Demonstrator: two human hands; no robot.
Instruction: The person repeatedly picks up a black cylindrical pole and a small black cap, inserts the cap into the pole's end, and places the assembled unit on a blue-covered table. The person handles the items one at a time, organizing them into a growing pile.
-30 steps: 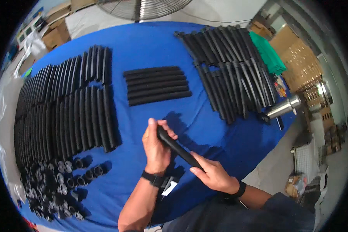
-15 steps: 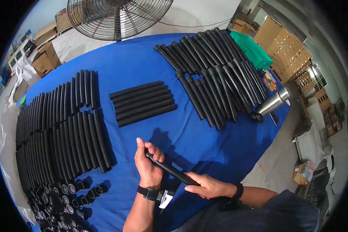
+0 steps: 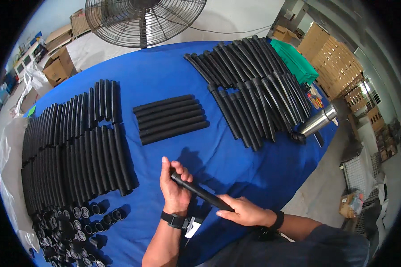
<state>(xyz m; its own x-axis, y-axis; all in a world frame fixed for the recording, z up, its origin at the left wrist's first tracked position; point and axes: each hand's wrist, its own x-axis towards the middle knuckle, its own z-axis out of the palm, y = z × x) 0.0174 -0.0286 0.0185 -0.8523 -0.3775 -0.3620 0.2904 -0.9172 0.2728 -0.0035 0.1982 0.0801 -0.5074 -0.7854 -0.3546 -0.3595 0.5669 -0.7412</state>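
Observation:
A black tube [image 3: 202,193] slants across in front of me, its upper end to the left and its lower end to the right. My left hand [image 3: 175,189] is closed round the upper end, fingers curled over it and thumb pointing up. Round the lower end my right hand [image 3: 245,212] is closed, with the thumb along the tube. Beyond my hands lie several plain black tubes [image 3: 171,119] side by side on the blue cloth [image 3: 165,66].
At left lie rows of black tubes [image 3: 84,164], with a heap of small black caps [image 3: 71,236] nearer me. Tubes with wider ends [image 3: 254,89] fill the far right, beside a green crate [image 3: 294,62] and a steel flask [image 3: 318,121]. A large fan [image 3: 145,22] stands behind.
The whole view has shifted slightly, so the table contents appear a little further right. Both hands keep hold of the tube, and more of its upper end shows at my left fingers.

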